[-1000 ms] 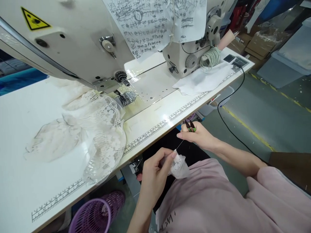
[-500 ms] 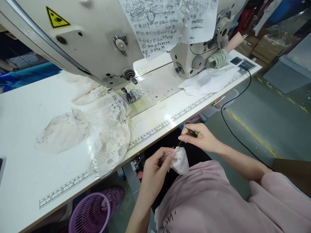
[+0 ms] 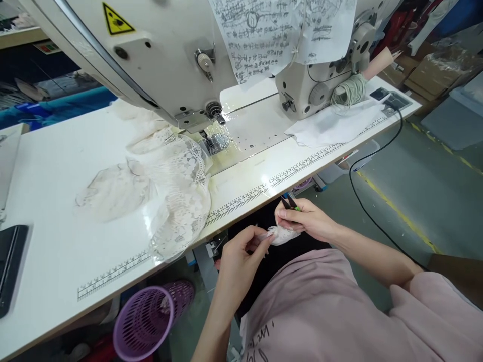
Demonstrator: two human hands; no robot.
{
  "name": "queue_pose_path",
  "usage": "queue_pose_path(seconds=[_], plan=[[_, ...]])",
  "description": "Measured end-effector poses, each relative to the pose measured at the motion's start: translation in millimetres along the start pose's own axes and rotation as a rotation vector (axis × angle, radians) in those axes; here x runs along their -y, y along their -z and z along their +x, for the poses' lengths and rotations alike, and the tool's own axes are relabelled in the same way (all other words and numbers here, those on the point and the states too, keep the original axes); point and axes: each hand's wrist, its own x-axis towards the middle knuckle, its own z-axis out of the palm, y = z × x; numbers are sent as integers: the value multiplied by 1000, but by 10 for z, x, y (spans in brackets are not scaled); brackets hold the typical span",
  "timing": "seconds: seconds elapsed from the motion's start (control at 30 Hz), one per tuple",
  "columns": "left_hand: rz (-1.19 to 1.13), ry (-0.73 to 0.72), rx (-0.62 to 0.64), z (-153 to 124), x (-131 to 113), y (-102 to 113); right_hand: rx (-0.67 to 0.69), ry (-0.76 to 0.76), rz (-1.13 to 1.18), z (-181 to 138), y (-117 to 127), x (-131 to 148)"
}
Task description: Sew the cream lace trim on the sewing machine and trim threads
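Observation:
Over my lap, my left hand (image 3: 243, 254) pinches one end of a small white lace piece (image 3: 282, 235) between thumb and fingers. My right hand (image 3: 307, 219) holds thread snips (image 3: 290, 202) with dark blades and a bit of green on the handle; the blades point up, away from the lace. The right fingertips are at the other end of the lace, though I cannot tell how firmly they grip it. A larger cream lace garment (image 3: 181, 191) lies on the sewing table (image 3: 49, 166), with one edge by the presser foot of the sewing machine (image 3: 166, 65).
Printed rulers (image 3: 264, 188) run along the table's front edge. White cloth (image 3: 335, 125) and a coil of pale green cord (image 3: 349, 90) are at the right. A black device (image 3: 11, 266) lies at the left. A purple basket (image 3: 143, 322) stands below, and a black cable (image 3: 352, 176) hangs off the table.
My right hand has come down to the lace, and the snips' blades now point up. The thread drawn between the hands no longer shows. The view has shifted slightly left.

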Motion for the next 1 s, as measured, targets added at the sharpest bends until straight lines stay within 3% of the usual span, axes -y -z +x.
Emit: queue_pose_path(seconds=[0.17, 0.4, 0.6, 0.7, 0.87, 1.0], plan=[[54, -147, -87, -67, -20, 30, -13, 16, -64, 22, -4, 7], [437, -456, -346, -117, -56, 6, -74, 44, -77, 13, -24, 4], [253, -256, -106, -55, -125, 11, -94, 40, -35, -1, -51, -31], [164, -142, -44, -56, -121, 10, -97, 28, -9, 0, -26, -41], [20, 78, -107, -154, -5, 174, -317, 238, 94, -87, 318, 205], [-77, 201, -148, -207, 65, 303, -487, 381, -29, -292, 625, 404]])
